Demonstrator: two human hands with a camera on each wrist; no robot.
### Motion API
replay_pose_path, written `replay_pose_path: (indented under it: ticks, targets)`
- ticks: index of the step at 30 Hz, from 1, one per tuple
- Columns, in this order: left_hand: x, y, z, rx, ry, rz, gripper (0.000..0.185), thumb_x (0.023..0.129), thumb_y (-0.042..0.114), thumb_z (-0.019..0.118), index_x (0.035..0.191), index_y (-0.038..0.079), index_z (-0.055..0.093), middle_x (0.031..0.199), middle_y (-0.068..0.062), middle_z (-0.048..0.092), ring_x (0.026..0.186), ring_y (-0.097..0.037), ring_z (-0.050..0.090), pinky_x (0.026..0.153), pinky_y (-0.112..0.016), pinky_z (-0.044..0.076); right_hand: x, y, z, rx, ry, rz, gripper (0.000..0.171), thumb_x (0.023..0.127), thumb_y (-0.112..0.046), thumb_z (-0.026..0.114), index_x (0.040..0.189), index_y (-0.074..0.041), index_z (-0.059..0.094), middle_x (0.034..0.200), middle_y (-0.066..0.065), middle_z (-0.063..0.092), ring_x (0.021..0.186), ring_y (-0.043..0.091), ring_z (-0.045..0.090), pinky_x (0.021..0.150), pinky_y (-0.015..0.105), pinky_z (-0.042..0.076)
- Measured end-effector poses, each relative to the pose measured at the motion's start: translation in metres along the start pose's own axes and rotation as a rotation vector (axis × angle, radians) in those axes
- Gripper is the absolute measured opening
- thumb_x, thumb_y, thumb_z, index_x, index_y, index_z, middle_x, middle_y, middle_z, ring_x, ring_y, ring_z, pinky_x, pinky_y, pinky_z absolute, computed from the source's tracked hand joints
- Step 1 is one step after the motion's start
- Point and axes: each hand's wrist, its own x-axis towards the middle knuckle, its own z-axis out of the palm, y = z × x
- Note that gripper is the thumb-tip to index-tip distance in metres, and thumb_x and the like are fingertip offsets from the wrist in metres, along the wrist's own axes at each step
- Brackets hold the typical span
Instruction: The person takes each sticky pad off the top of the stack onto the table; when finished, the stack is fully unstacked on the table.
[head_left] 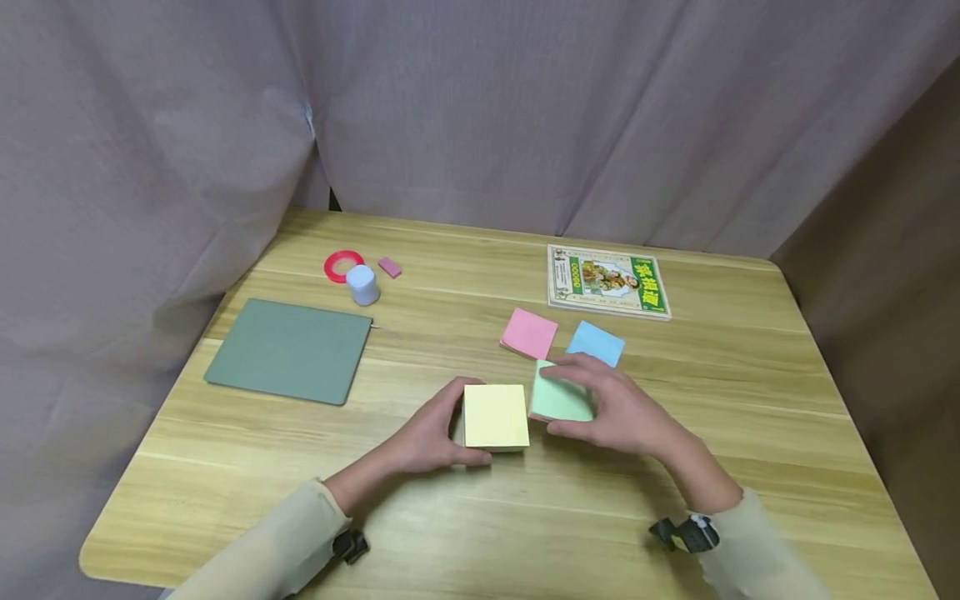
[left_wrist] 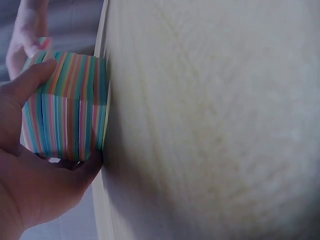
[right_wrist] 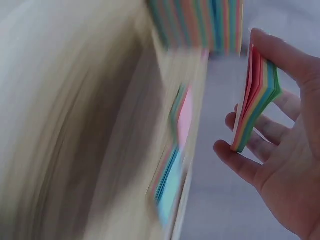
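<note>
A thick block of sticky notes (head_left: 496,417), yellow on top with striped multicoloured sides, is gripped by my left hand (head_left: 433,433) near the middle of the table. In the left wrist view the thumb and fingers wrap its striped sides. Just right of it, my right hand (head_left: 611,406) holds a thinner green-topped sticky note pad (head_left: 558,395) between thumb and fingers. The right wrist view shows this pad's layered edges (right_wrist: 260,107), raised off the table. Behind it on the table lie a pink-topped sticky note pad (head_left: 529,333) and a blue-topped sticky note pad (head_left: 596,342).
A green notebook (head_left: 291,351) lies on the left. Beyond it are a red ring (head_left: 330,268), a pale blue cylinder (head_left: 363,286) and a small pink eraser-like block (head_left: 390,267). An illustrated booklet (head_left: 606,282) lies at the back right, before a grey curtain (head_left: 465,108).
</note>
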Motion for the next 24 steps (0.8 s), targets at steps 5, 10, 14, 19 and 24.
replay_pose_path:
  ticks: [5,10,14,19,24]
  targets:
    - [-0.001,-0.001,0.001,-0.011,0.006,0.004,0.088,0.065,0.02,0.092,0.136,0.014,0.042,0.123,0.002,0.054,0.114,-0.014,0.05,0.104,-0.039,0.038,-0.019,0.061,-0.015,-0.015,0.108,0.175,0.067,0.075,-0.039,0.086,0.132,-0.014,0.061,0.139,0.013,0.051,0.115,0.037,0.053,0.084,0.052,0.046]
    - [0.0,-0.002,0.001,-0.026,0.001,0.01,0.087,0.066,0.018,0.092,0.136,0.013,0.041,0.122,0.002,0.054,0.112,-0.015,0.051,0.103,-0.039,0.039,-0.039,0.118,-0.022,-0.081,0.186,0.293,0.066,0.077,-0.039,0.084,0.128,-0.005,0.061,0.138,0.023,0.048,0.123,0.047,0.045,0.092,0.062,0.038]
    - [0.001,-0.002,0.002,-0.036,-0.003,0.003,0.087,0.066,0.017,0.093,0.136,0.013,0.041,0.122,0.002,0.054,0.113,-0.014,0.05,0.104,-0.038,0.038,-0.051,0.142,-0.023,-0.125,0.201,0.325,0.064,0.078,-0.038,0.083,0.126,-0.001,0.061,0.137,0.027,0.046,0.123,0.05,0.042,0.092,0.064,0.037]
    - [0.0,-0.001,0.001,-0.035,0.002,0.001,0.088,0.066,0.018,0.092,0.136,0.014,0.041,0.123,0.003,0.053,0.114,-0.014,0.05,0.104,-0.038,0.037,-0.052,0.151,-0.024,-0.134,0.179,0.353,0.065,0.08,-0.039,0.081,0.127,0.0,0.06,0.14,0.03,0.042,0.124,0.054,0.038,0.094,0.068,0.032]
    - [-0.001,0.0,0.001,-0.032,0.005,0.017,0.087,0.066,0.018,0.092,0.137,0.013,0.041,0.123,0.001,0.054,0.114,-0.016,0.051,0.104,-0.04,0.038,-0.051,0.153,-0.027,-0.139,0.146,0.37,0.064,0.081,-0.039,0.08,0.128,0.001,0.06,0.14,0.031,0.042,0.125,0.055,0.036,0.096,0.069,0.031]
